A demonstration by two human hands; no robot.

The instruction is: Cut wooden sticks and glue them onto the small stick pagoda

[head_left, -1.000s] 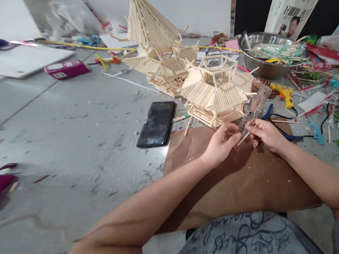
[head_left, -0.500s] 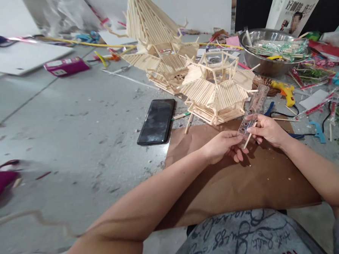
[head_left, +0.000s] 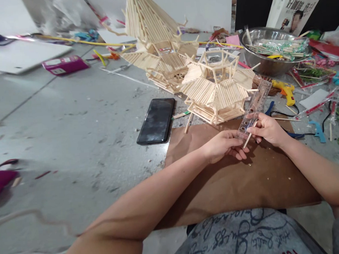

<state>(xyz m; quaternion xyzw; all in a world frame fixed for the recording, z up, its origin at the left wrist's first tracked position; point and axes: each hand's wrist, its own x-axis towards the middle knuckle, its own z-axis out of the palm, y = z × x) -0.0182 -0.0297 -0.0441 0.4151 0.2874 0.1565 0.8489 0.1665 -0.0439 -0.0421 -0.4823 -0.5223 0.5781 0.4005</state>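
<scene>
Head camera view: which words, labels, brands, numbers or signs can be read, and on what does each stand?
"好咖啡": tall white printed bag or box; further characters blurred.
"Originals", probably: grey cloth shirt; its other lettering is unclear.
Clear flat plastic ruler: markings too small.
Shiny purple rectangular package: label too blurred.

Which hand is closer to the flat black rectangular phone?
Left. The left hand is to the right of the flat black phone, slightly nearer the person; the right hand, holding a thin pale wooden stick, is farther right.
</scene>
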